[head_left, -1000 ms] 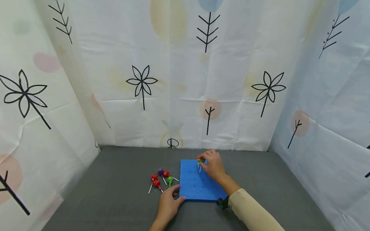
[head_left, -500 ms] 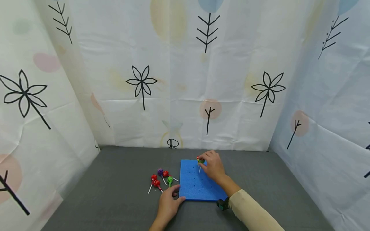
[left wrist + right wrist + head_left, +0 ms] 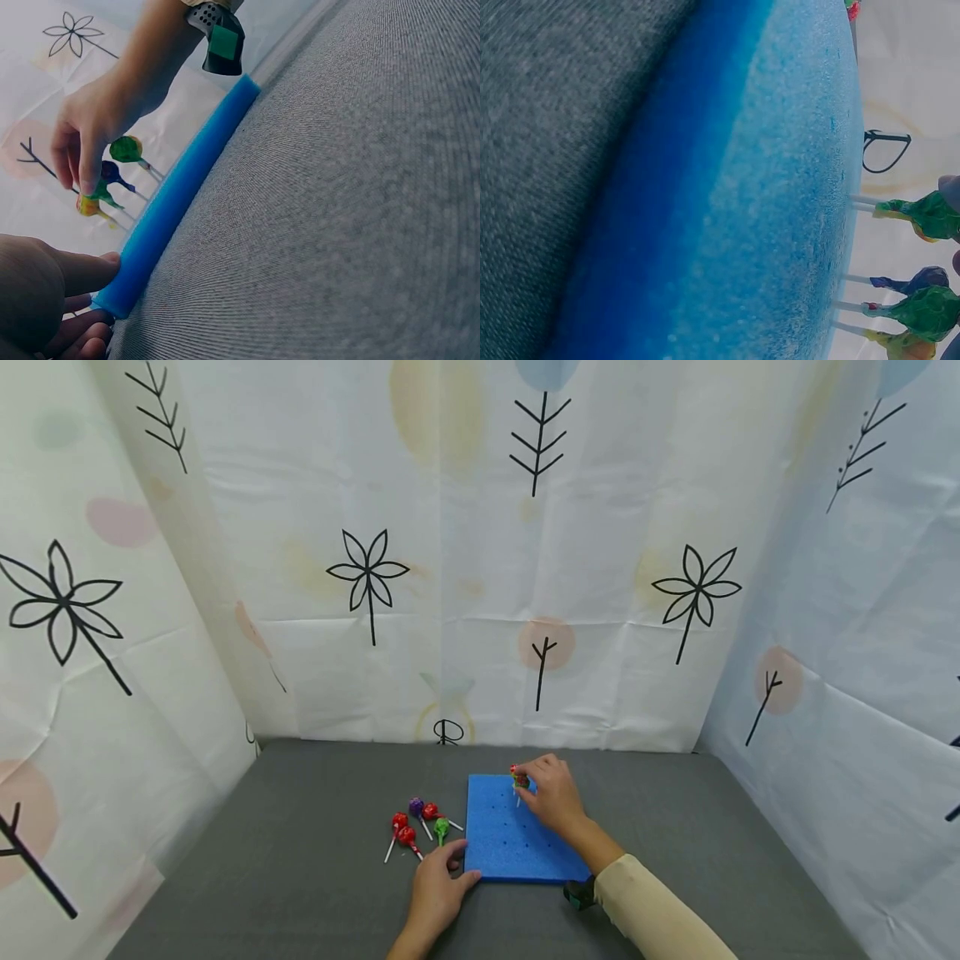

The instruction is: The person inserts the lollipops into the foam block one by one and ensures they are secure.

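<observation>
A blue foam board (image 3: 517,839) with rows of small holes lies on the table. At its near left corner my left hand (image 3: 437,893) holds the edge, thumb on one side and curled fingers on the other. Over the far left part, my right hand (image 3: 553,793) pinches a green-wrapped lollipop (image 3: 935,215) by its head, the stick pointing down at the foam. Other lollipops stand upright in the board close by: a dark blue one (image 3: 111,172), a green one (image 3: 126,148) and a yellow-red one (image 3: 88,205). The right fingers partly hide this group in the head view.
Left of the board lie several loose lollipops: a purple one (image 3: 416,807), a green one (image 3: 442,828) and red ones, such as this red lollipop (image 3: 407,836). A patterned white cloth (image 3: 480,568) surrounds the grey table (image 3: 315,860) at the back and sides.
My right hand has sunk slightly with the pinched lollipop, whose head now sits a little lower. The left hand and the board stay where they were.
</observation>
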`<act>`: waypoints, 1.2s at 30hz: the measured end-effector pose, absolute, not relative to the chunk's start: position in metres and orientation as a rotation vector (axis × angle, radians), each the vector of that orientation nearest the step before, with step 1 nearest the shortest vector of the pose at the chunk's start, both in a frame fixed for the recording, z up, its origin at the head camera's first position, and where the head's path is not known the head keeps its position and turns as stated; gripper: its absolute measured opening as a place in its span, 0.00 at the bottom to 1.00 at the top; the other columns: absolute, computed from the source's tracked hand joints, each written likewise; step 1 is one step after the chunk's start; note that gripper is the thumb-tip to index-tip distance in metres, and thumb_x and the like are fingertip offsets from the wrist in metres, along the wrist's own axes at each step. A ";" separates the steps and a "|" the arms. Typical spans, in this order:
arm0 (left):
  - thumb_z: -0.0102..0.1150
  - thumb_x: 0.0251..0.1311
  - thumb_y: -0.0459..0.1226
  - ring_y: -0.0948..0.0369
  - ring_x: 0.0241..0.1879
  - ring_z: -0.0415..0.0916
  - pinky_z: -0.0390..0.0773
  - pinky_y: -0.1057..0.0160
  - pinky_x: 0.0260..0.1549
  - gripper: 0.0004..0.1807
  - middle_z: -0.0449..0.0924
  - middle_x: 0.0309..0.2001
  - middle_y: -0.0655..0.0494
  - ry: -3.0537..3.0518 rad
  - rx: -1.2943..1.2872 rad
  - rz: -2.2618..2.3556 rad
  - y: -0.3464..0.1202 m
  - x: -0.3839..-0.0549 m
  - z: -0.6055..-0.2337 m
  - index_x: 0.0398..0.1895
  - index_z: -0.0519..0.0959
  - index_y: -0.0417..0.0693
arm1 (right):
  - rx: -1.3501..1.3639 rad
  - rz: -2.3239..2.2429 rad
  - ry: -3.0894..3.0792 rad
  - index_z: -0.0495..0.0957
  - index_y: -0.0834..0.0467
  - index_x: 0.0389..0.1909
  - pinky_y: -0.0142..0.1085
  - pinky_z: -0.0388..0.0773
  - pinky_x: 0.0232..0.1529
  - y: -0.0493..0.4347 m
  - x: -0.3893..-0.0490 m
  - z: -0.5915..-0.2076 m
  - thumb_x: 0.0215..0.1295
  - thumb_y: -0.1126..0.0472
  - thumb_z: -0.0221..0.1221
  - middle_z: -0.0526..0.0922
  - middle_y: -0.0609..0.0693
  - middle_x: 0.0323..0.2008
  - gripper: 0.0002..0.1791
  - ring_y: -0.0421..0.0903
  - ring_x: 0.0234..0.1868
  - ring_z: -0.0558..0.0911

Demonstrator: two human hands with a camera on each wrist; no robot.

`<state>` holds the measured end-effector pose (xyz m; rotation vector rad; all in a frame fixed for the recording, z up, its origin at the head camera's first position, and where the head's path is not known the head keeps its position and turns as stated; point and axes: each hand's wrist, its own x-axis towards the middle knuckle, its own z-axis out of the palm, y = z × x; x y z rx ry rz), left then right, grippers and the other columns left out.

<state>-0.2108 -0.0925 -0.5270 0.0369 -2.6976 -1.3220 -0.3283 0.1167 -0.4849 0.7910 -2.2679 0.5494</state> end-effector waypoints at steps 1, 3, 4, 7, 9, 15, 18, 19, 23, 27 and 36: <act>0.75 0.47 0.38 0.57 0.39 0.76 0.74 0.50 0.38 0.25 0.81 0.42 0.53 -2.699 0.039 -1.322 -0.093 -0.211 -0.527 0.51 0.81 0.44 | 0.792 0.548 -2.268 0.83 0.56 0.36 0.47 0.72 0.41 0.117 -0.328 -0.485 0.44 0.64 0.77 0.84 0.47 0.33 0.16 0.48 0.40 0.76; 0.75 0.47 0.38 0.57 0.39 0.76 0.74 0.50 0.38 0.25 0.81 0.42 0.53 -2.702 0.044 -1.322 -0.092 -0.211 -0.526 0.51 0.81 0.44 | 0.788 0.548 -2.272 0.83 0.55 0.36 0.47 0.72 0.40 0.117 -0.328 -0.485 0.44 0.63 0.77 0.84 0.47 0.33 0.16 0.48 0.40 0.76; 0.75 0.47 0.38 0.57 0.39 0.76 0.74 0.50 0.38 0.25 0.81 0.42 0.53 -2.702 0.047 -1.323 -0.092 -0.211 -0.526 0.52 0.81 0.44 | 0.788 0.548 -2.275 0.83 0.55 0.36 0.47 0.72 0.40 0.117 -0.327 -0.485 0.44 0.63 0.77 0.83 0.47 0.33 0.16 0.48 0.40 0.76; 0.75 0.48 0.38 0.57 0.39 0.76 0.74 0.50 0.38 0.25 0.81 0.42 0.52 -2.707 0.054 -1.330 -0.092 -0.211 -0.525 0.52 0.81 0.44 | 0.787 0.571 -2.287 0.83 0.56 0.37 0.47 0.71 0.41 0.117 -0.327 -0.485 0.46 0.63 0.76 0.84 0.47 0.34 0.16 0.48 0.41 0.76; 0.75 0.48 0.38 0.56 0.40 0.76 0.75 0.50 0.38 0.25 0.81 0.43 0.52 -2.711 0.055 -1.334 -0.092 -0.211 -0.525 0.52 0.80 0.44 | 0.781 0.580 -2.292 0.83 0.56 0.37 0.47 0.71 0.42 0.118 -0.326 -0.485 0.46 0.62 0.76 0.84 0.48 0.35 0.16 0.48 0.42 0.75; 0.75 0.48 0.37 0.57 0.39 0.76 0.75 0.50 0.38 0.25 0.81 0.42 0.52 -2.704 0.040 -1.329 -0.093 -0.211 -0.526 0.52 0.81 0.44 | 0.772 0.649 -2.281 0.84 0.57 0.39 0.49 0.71 0.42 0.121 -0.324 -0.482 0.48 0.63 0.75 0.84 0.50 0.36 0.16 0.50 0.42 0.75; 0.75 0.47 0.37 0.57 0.39 0.76 0.74 0.50 0.38 0.25 0.81 0.42 0.52 -2.698 0.026 -1.319 -0.093 -0.211 -0.527 0.51 0.81 0.44 | 0.765 0.684 -2.248 0.84 0.58 0.39 0.49 0.71 0.41 0.124 -0.322 -0.479 0.48 0.63 0.75 0.85 0.50 0.36 0.16 0.50 0.41 0.75; 0.75 0.47 0.37 0.57 0.39 0.76 0.74 0.50 0.38 0.25 0.81 0.42 0.52 -2.697 0.022 -1.318 -0.093 -0.211 -0.527 0.51 0.81 0.44 | 0.763 0.698 -2.237 0.84 0.58 0.38 0.49 0.71 0.41 0.125 -0.322 -0.478 0.47 0.63 0.75 0.85 0.50 0.36 0.16 0.50 0.41 0.75; 0.75 0.47 0.37 0.57 0.39 0.76 0.74 0.50 0.38 0.25 0.81 0.43 0.52 -2.693 0.010 -1.315 -0.093 -0.211 -0.528 0.51 0.81 0.43 | 0.745 0.744 -2.206 0.84 0.59 0.37 0.50 0.70 0.42 0.132 -0.319 -0.475 0.47 0.65 0.75 0.85 0.50 0.35 0.15 0.50 0.41 0.75; 0.75 0.47 0.37 0.57 0.39 0.76 0.74 0.50 0.38 0.25 0.81 0.43 0.51 -2.691 0.010 -1.316 -0.093 -0.211 -0.527 0.51 0.81 0.43 | 0.730 0.797 -2.174 0.83 0.60 0.37 0.55 0.68 0.44 0.141 -0.316 -0.475 0.47 0.68 0.74 0.85 0.52 0.36 0.15 0.53 0.42 0.75; 0.75 0.47 0.37 0.56 0.39 0.76 0.74 0.50 0.38 0.25 0.82 0.43 0.51 -2.699 0.019 -1.328 -0.093 -0.211 -0.527 0.52 0.81 0.43 | 0.611 0.818 -2.183 0.83 0.60 0.38 0.54 0.70 0.45 0.160 -0.307 -0.477 0.47 0.67 0.74 0.84 0.53 0.37 0.15 0.53 0.42 0.75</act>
